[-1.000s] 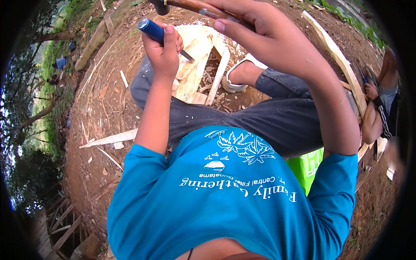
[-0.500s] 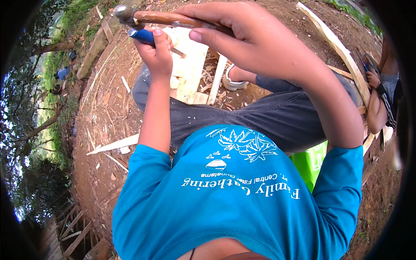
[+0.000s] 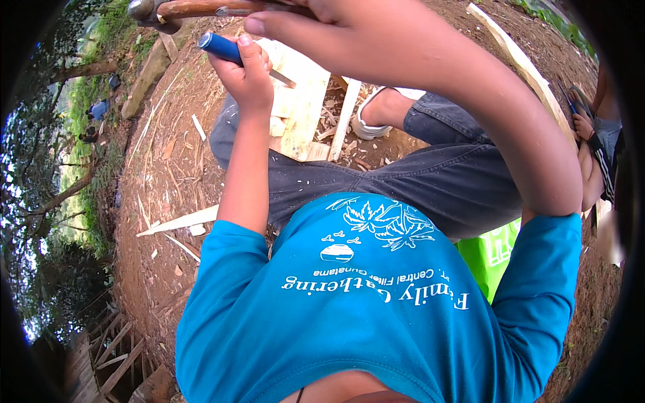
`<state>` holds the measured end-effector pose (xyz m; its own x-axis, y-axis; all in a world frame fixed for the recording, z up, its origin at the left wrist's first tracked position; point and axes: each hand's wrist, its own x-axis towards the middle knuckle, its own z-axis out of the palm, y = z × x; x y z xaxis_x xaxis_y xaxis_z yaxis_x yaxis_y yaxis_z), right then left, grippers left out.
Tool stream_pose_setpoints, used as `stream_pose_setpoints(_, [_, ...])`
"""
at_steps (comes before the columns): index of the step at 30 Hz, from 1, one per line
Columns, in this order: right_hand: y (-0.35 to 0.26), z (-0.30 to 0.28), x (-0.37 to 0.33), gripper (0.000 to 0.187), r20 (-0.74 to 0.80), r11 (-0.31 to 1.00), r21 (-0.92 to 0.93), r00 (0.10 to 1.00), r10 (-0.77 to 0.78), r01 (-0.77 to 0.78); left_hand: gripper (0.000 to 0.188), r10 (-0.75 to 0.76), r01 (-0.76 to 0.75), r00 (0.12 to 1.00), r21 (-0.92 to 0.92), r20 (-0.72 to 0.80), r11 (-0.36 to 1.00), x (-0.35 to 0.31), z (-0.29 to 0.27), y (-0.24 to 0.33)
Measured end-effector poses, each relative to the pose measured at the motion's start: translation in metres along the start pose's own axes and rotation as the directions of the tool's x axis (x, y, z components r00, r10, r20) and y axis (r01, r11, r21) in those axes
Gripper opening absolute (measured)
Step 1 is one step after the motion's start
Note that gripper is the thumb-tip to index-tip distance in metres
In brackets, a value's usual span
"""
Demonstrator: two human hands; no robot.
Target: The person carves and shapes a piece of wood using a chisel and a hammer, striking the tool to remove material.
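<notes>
My left hand [image 3: 243, 79] is wrapped round the blue handle of a chisel [image 3: 220, 47]. Its metal blade slants down to the right over a pale wooden board [image 3: 304, 111], which lies between my legs. Whether the blade tip bites into the wood I cannot tell. My right hand [image 3: 342, 30] grips the wooden handle of a hammer [image 3: 201, 9] at the top edge of the view. The hammer's rounded metal head is up and to the left of the chisel's butt end, apart from it. Part of the right hand's fingers is cut off by the frame.
Wood chips and splinters litter the brown soil [image 3: 158, 195] around me. A long pale strip of wood [image 3: 517, 57] lies at the far right, near another person's hand [image 3: 583, 126]. A pointed offcut [image 3: 181, 220] is at left. A bright green cloth or bag [image 3: 487, 258] sits beside my right hip.
The hammer in my right hand has moved up and left, away from the chisel's end. My left hand and the chisel have shifted slightly in view.
</notes>
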<state>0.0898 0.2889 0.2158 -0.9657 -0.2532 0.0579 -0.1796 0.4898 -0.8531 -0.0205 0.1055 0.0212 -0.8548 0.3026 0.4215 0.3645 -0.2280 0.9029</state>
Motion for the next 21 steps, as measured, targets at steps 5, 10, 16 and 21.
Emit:
stream_pose_setpoints(5, [0.022, 0.004, 0.023, 0.023, 0.079, 0.984, -0.117, 0.987, 0.142, -0.132, 0.023, -0.120, 0.123, 0.992, -0.069, 0.042, 0.990, -0.006, 0.001, -0.011])
stream_pose_setpoints(10, [0.018, 0.001, 0.019, 0.024, -0.003, 0.995, -0.051, 0.996, 0.085, -0.085, 0.025, -0.152, 0.152, 0.988, -0.127, 0.012, 0.980, -0.014, -0.015, -0.014])
stream_pose_setpoints(16, [0.065, -0.002, -0.041, 0.032, -0.156, 0.981, -0.186, 0.987, 0.032, -0.061, 0.015, -0.268, 0.274, 0.961, -0.129, 0.064, 0.953, 0.030, -0.041, 0.037])
stream_pose_setpoints(21, [0.091, -0.005, -0.095, 0.045, -0.228, 0.950, 0.099, 0.922, 0.312, -0.297, 0.058, -0.396, -0.035, 0.880, 0.867, 0.262, 0.497, 0.023, -0.071, 0.009])
